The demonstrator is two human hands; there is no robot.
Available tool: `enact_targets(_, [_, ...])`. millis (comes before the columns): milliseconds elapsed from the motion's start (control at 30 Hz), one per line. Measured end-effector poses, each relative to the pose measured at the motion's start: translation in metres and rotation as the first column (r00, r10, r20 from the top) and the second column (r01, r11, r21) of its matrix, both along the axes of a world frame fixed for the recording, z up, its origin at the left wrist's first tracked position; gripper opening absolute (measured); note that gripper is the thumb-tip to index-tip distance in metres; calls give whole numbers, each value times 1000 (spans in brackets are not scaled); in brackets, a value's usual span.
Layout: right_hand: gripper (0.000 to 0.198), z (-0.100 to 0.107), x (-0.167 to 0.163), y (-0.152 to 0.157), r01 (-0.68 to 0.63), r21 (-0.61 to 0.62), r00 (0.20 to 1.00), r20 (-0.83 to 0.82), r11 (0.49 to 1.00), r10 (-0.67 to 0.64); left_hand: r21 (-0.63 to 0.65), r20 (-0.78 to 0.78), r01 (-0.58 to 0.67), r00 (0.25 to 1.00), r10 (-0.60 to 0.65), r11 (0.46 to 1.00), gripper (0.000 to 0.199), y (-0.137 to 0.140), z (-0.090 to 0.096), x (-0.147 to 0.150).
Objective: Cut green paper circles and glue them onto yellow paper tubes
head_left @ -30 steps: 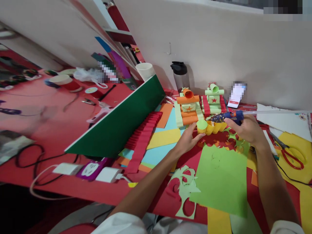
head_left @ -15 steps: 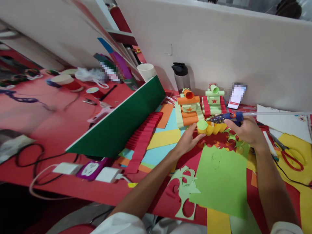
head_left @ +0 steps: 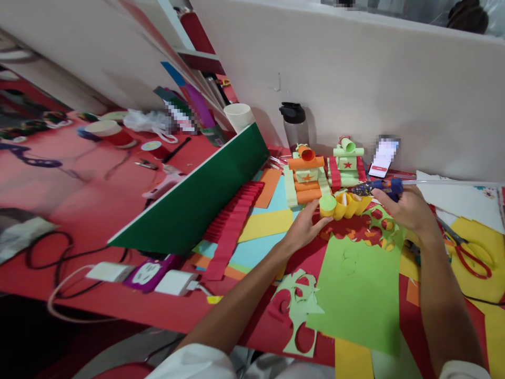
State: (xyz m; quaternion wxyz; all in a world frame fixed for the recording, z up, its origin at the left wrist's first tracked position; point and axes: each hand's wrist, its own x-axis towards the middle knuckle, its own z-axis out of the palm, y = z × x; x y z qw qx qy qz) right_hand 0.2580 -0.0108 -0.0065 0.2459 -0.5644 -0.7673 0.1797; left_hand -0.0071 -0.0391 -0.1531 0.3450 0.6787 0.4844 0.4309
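My left hand (head_left: 310, 227) pinches the left end of a row of joined yellow paper rolls (head_left: 349, 206), which has a light-green round disc (head_left: 327, 204) on that end. In my right hand (head_left: 408, 210) is a dark blue hot glue gun (head_left: 379, 187) with a long clear glue stick out of its back. Its nozzle points left, just above the yellow rolls. Behind them stand an orange and pale-green paper tank (head_left: 306, 176) and a red and green paper tank (head_left: 347, 164). Green cut-out scraps (head_left: 381, 226) lie beside the rolls.
A green sheet (head_left: 359, 295) lies in front of me. A green board (head_left: 197, 200) leans at the left, near a power strip (head_left: 144, 275) with chargers. Scissors (head_left: 467, 252) rest on yellow paper at right; a bottle (head_left: 294, 126) and phone (head_left: 383, 158) stand by the partition.
My right hand has moved the glue gun to the right along the yellow rolls. My left hand keeps its hold at the same spot.
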Motion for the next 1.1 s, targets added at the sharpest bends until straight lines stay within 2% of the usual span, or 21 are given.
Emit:
enact_targets(300, [54,0,-8,-2,-30,5,1000,6,1000,30,-3,3,-10,1000,10,1000,44,-1,1,1])
enact_targets(533, [56,1,0,0,21,0,1000,-3,1000,-21,-4,9,-4,1000,4,1000,44,0,1,1])
enact_targets(1100, [56,4,11,-1,15,-33,1000,21,999,-15,-11,2,-21,1000,21,1000,44,0,0,0])
